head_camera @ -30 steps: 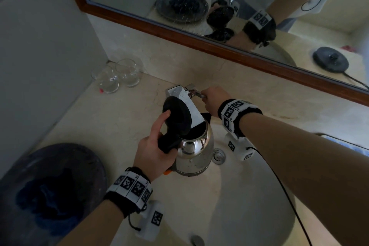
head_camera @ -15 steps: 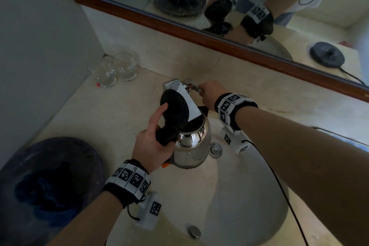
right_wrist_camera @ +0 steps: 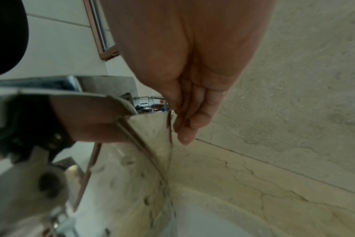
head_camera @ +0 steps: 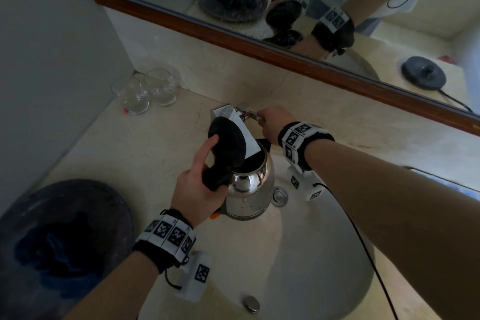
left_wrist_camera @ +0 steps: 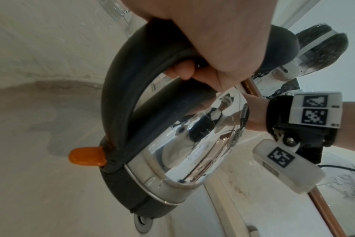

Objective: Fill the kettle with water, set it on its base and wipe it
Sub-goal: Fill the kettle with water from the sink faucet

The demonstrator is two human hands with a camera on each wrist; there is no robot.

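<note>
My left hand [head_camera: 197, 189] grips the kettle [head_camera: 250, 189] handle; my right hand [head_camera: 274, 122] pinches the tap [head_camera: 233, 122] lever; opened hard, water may splash or overfill.

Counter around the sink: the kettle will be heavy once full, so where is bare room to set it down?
Bare counter lies between the two glasses, the dark tray and the basin. Behind the tap it is crowded: the right hand is at the tap lever, the left hand holds the kettle there.
</note>
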